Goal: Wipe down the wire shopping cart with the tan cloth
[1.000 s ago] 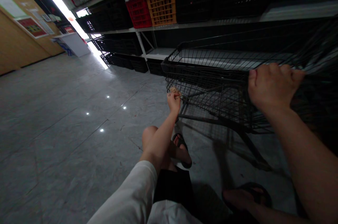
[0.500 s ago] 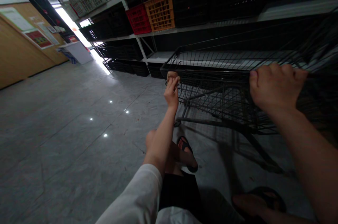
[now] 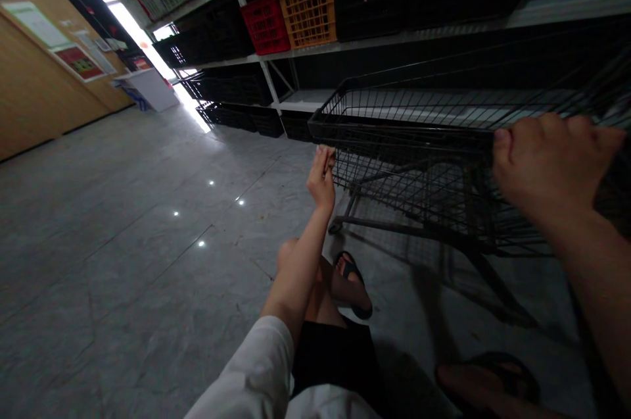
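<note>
A black wire shopping cart (image 3: 409,136) stands in front of me on the right, its basket running toward the shelves. My right hand (image 3: 552,162) is closed over the top rim on the near right side. At the basket's left end, just below the corner of the rim, is my left hand (image 3: 321,175). Its fingers are closed on a beige cloth (image 3: 329,152), which touches or nearly touches the wire side. Most of the cloth is hidden behind the fingers.
Metal shelves (image 3: 227,57) hold black crates, a red crate (image 3: 266,23) and a yellow crate (image 3: 309,8). A white table (image 3: 150,87) stands far left by a bright doorway. My sandalled foot (image 3: 353,284) is on the grey tiled floor (image 3: 148,274), near the cart's lower frame (image 3: 389,227).
My left hand has moved slightly down from the basket's corner, and less of the cloth shows. My right hand still grips the rim. The view has shifted a little.
</note>
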The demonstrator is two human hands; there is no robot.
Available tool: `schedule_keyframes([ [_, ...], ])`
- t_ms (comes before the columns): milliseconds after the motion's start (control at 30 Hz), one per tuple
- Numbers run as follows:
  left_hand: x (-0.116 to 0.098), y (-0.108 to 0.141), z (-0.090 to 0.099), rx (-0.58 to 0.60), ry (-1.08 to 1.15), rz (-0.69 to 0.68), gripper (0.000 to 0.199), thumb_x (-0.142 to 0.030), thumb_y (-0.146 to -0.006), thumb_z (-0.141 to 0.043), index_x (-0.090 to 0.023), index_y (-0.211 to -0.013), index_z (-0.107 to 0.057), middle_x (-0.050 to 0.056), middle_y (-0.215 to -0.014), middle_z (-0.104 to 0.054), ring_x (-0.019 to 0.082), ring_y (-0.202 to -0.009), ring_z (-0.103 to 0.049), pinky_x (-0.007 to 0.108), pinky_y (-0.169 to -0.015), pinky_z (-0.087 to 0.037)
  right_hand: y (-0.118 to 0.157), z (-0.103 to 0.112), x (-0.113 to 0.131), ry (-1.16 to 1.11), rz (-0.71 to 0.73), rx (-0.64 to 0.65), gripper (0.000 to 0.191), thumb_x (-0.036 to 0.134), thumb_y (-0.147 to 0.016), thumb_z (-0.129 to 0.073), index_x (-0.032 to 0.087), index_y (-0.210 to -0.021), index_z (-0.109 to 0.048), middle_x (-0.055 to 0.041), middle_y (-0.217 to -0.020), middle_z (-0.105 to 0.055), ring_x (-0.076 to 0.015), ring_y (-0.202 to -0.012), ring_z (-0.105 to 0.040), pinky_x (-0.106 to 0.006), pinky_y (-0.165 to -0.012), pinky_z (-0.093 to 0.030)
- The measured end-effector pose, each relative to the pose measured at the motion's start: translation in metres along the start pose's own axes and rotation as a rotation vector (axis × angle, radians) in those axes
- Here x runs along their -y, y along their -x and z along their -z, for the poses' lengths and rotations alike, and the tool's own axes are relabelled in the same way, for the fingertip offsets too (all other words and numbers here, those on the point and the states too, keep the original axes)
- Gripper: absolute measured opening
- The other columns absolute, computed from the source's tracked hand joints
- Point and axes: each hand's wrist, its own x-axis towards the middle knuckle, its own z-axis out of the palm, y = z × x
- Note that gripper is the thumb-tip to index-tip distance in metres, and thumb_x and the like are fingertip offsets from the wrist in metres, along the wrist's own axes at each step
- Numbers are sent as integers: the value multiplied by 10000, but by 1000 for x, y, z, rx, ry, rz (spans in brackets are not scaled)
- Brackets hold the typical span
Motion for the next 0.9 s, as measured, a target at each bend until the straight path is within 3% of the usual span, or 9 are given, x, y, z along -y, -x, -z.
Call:
schedule_keyframes([
  [100, -38, -33, -18, -83, 20, -237, 608, -46, -1014, -443, -288, -1557, -568, 19, -1727, -470, 138, -1636, -365, 325, -1363, -308, 1, -2, 0, 15, -4, -23, 463, 343, -1072, -276, 108, -1077, -675, -213, -1039, -684, -352, -1069, -577, -456, -810, -323],
  [233, -53, -26, -49, -131, 28, -257, 507, -74, -1007, -542, -233, -1484, -607, 86, -1788, -353, 181, -1672, -296, 371, -1362, -317, 2, 0, 2, 6, 1, -27, 507, 357, -1090, -241, 105, -1043, -679, -205, -1027, -682, -331, -1044, -589, -450, -807, -335],
  [333, -42, -13, -63, -211, 34, -189, 429, -77, -1024, -525, -239, -1396, -666, 84, -1762, -406, 194, -1640, -373, 391, -1332, -381, 2, 6, 5, 37, -6, 5, 555, 357, -1098, -201, 88, -1048, -683, -223, -1050, -682, -335, -1059, -595, -444, -795, -325],
  [467, -24, -14, -63, -239, 48, -198, 376, -89, -1038, -516, -253, -1292, -740, 76, -1623, -588, 186, -1562, -497, 387, -1299, -433, 2, 11, 9, 68, -28, 43, 565, 334, -1104, -180, 68, -1102, -679, -239, -1099, -687, -356, -1103, -602, -452, -812, -327],
  [600, -3, -3, -58, -156, -15, -207, 388, -83, -1015, -548, -235, -1297, -765, 118, -1499, -662, 212, -1484, -573, 400, -1271, -464, 3, 8, 11, 62, -39, 36, 597, 327, -1109, -147, 52, -1107, -677, -249, -1103, -685, -375, -1129, -598, -480, -844, -327],
  [767, 32, 40, -53, 57, -107, -65, 423, -60, -963, -599, -238, -1302, -779, 133, -1403, -684, 239, -1361, -649, 421, -1208, -520, 3, 6, 9, 2, -33, 17, 548, 333, -1110, -195, 65, -1147, -671, -244, -1117, -690, -378, -1148, -596, -490, -855, -330],
  [900, 49, 70, -42, 115, -88, -22, 283, -80, -933, -645, -191, -1129, -817, 142, -1254, -741, 265, -1208, -723, 462, -1096, -602, 3, 19, 8, 1, -11, 87, 487, 336, -1110, -271, 44, -1183, -655, -246, -1167, -682, -371, -1179, -596, -474, -877, -353],
])
